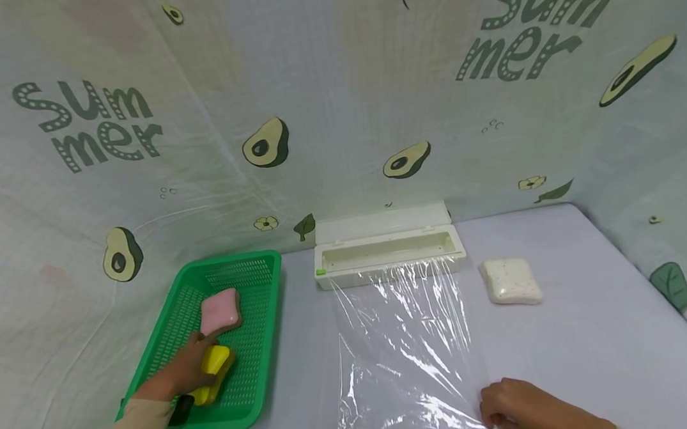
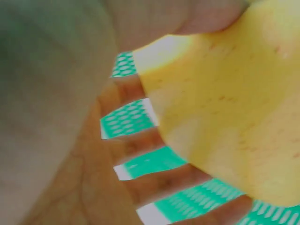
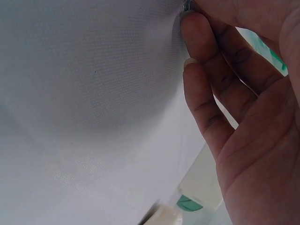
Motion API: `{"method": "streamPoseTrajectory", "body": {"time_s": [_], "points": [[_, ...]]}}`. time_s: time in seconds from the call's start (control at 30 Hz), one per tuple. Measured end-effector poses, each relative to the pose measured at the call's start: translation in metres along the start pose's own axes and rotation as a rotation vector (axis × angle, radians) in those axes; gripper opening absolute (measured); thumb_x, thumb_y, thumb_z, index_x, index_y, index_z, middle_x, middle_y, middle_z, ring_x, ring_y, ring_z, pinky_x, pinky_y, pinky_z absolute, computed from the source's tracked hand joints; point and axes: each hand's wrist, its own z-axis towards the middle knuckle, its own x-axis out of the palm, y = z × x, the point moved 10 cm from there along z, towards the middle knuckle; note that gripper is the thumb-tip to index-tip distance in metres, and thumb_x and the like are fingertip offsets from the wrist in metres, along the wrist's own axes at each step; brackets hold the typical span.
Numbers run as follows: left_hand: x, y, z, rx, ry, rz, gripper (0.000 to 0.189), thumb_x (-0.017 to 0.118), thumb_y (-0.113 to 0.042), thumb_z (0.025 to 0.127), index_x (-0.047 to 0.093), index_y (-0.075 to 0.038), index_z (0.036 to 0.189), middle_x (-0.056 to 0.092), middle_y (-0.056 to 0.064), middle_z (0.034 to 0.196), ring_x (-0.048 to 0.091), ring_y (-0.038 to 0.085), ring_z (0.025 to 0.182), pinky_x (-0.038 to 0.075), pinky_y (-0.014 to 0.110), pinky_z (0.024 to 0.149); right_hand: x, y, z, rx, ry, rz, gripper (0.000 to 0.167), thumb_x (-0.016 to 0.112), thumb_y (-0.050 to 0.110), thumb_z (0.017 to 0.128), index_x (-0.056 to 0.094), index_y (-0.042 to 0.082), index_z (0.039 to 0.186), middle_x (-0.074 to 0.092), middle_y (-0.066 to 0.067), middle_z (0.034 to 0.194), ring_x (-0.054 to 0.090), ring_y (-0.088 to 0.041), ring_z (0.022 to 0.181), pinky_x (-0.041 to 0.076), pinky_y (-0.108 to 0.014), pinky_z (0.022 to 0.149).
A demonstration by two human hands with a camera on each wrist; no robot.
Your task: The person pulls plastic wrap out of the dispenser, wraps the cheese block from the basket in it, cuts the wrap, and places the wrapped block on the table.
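Observation:
In the head view my left hand reaches into the green basket and grips a yellow sponge. The left wrist view shows the thumb on the near side of this yellow sponge and the fingers spread behind it. A pink sponge lies in the basket just beyond that hand. Clear plastic wrap stretches over the table from a white dispenser. At the wrap's near right corner, my right hand pinches its edge; the right wrist view shows the fingers bent toward the thumb.
The dispenser's lid stands raised against the printed cloth at the back. A white speckled block with a glossy surface sits right of the dispenser on the white table. Cloth also bounds the left and right sides.

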Motion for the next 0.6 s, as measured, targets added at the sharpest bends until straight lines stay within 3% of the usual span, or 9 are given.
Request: {"method": "streamPoseTrajectory", "body": {"time_s": [0.2,0.37,0.5,0.6], "points": [[-0.039,-0.039,-0.022,0.126,-0.263,0.092,0.067,0.09,-0.007,0.077,0.06,0.001,0.136,0.043,0.032,0.139,0.054,0.045,0.102,0.057,0.059,0.074,0.001,-0.002,0.001,0.01,0.02,0.013,0.039,0.085,-0.009,0.065,0.069,0.024,0.076,0.059,0.022,0.074,0.044,0.012,0.071,0.032,-0.004,0.061],[-0.059,-0.085,-0.045,0.199,-0.441,0.206,0.062,0.093,-0.016,0.078,0.065,-0.006,0.133,0.045,0.027,0.145,0.057,0.046,0.104,0.057,0.058,0.069,0.002,-0.003,0.001,0.013,0.019,0.01,0.039,0.086,-0.009,0.066,0.069,0.025,0.076,0.061,0.022,0.075,0.045,0.012,0.071,0.032,-0.004,0.061],[-0.067,-0.129,-0.063,0.285,-0.545,0.278,0.064,0.095,-0.012,0.074,0.067,-0.01,0.131,0.048,0.023,0.147,0.058,0.045,0.105,0.057,0.057,0.069,0.002,-0.004,0.0,0.024,0.025,0.025,0.039,0.086,-0.009,0.067,0.069,0.025,0.077,0.061,0.023,0.076,0.045,0.011,0.071,0.033,-0.005,0.06],[-0.066,-0.162,-0.072,0.323,-0.575,0.316,0.067,0.095,-0.01,0.072,0.066,-0.015,0.133,0.048,0.02,0.15,0.057,0.043,0.113,0.056,0.06,0.076,0.002,-0.003,0.0,0.025,0.025,0.019,0.039,0.086,-0.009,0.067,0.069,0.025,0.076,0.061,0.022,0.076,0.046,0.011,0.071,0.033,-0.005,0.061]]}}
